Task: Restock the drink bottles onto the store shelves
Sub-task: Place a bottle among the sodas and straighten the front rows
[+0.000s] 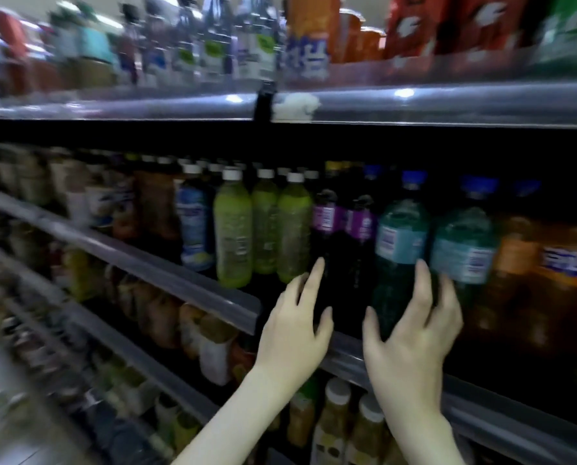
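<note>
Spanning the whole width, the top shelf [448,102] carries blurred clear and orange drinks, and below its shiny front edge a dark band of free height runs over the caps of the row underneath. The middle shelf [179,280] slants from the left edge down toward the lower right corner, its grey front lip passing behind both hands. Along that lip the stock stands shoulder to shoulder: orange bottles [555,270] at the right end, a second green bottle [461,250] just beside them, then the green bottle [399,236], two dark bottles [327,229] with purple labels, and three yellow-green bottles [233,236] toward the left. The green bottle stands upright at the front edge of the middle shelf, close against its twin. The right hand [414,333] grasps its lower body, thumb on the left side, fingers curled round the right. The left hand [297,327] is released, fingers straight and spread, the index tip lying against the nearer dark bottle low down. Sideways room is only a thin dark slit between the dark and the yellow-green bottles. Beneath the lip, white-capped bottles [335,424] fill the next level. A small white tag [294,105] sits on the top shelf's front edge.
</note>
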`<control>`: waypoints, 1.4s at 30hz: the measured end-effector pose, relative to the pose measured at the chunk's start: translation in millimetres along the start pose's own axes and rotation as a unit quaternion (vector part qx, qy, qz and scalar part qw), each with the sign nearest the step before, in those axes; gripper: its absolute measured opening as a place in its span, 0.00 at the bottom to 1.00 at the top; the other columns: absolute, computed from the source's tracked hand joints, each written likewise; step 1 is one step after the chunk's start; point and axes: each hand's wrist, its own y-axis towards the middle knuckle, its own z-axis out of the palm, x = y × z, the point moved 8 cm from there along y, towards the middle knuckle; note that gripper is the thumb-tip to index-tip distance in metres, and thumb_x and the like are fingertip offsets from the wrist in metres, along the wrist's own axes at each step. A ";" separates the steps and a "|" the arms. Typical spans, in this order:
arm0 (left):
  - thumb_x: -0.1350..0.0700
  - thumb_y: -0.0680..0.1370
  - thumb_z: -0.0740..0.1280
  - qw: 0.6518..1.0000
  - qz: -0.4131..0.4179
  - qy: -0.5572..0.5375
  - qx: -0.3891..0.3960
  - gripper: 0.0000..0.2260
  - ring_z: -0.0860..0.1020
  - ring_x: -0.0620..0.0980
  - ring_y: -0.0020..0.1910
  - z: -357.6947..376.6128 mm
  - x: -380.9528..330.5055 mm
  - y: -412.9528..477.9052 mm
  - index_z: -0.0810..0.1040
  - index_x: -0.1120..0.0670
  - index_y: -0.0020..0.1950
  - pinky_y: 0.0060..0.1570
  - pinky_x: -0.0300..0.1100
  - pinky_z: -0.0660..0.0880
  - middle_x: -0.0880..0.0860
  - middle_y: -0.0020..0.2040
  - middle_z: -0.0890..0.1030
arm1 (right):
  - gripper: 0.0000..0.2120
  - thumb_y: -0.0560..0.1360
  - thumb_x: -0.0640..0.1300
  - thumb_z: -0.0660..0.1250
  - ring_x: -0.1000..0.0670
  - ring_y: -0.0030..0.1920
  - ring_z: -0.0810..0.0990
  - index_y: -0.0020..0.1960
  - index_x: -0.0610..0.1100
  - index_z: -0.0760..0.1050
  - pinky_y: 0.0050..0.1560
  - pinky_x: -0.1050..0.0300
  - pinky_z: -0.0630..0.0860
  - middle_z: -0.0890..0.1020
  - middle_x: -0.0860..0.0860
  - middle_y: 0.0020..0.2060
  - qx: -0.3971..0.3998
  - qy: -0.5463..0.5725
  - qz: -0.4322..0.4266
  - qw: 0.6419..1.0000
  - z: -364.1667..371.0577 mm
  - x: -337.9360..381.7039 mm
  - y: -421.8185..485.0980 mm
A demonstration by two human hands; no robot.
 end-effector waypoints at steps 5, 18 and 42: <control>0.47 0.81 0.59 0.996 -0.050 0.070 -0.023 0.30 0.64 0.45 0.71 -73.2 62.0 -20.1 0.43 0.36 0.75 0.56 0.38 0.74 0.46 0.74 0.61 | 0.35 0.71 0.41 0.72 0.43 0.67 0.62 0.74 0.42 0.61 0.63 0.39 0.70 0.66 0.40 0.68 0.106 0.100 -0.033 0.989 57.2 74.7 -30.0; 0.49 0.80 0.61 0.976 -0.092 0.187 -0.057 0.28 0.65 0.45 0.70 -282.7 271.1 -34.3 0.52 0.44 0.78 0.57 0.35 0.72 0.47 0.73 0.64 | 0.29 0.76 0.43 0.67 0.46 0.70 0.65 0.74 0.43 0.61 0.67 0.50 0.70 0.68 0.46 0.69 0.210 0.202 -0.092 0.952 237.9 326.7 -85.4; 0.54 0.79 0.64 0.994 -0.017 0.097 -0.037 0.28 0.66 0.50 0.71 -342.9 561.3 120.4 0.58 0.47 0.77 0.61 0.46 0.74 0.51 0.73 0.66 | 0.49 0.75 0.48 0.68 0.35 0.69 0.65 0.75 0.58 0.30 0.63 0.43 0.72 0.56 0.37 0.74 0.140 0.082 0.039 0.986 528.3 413.0 -20.8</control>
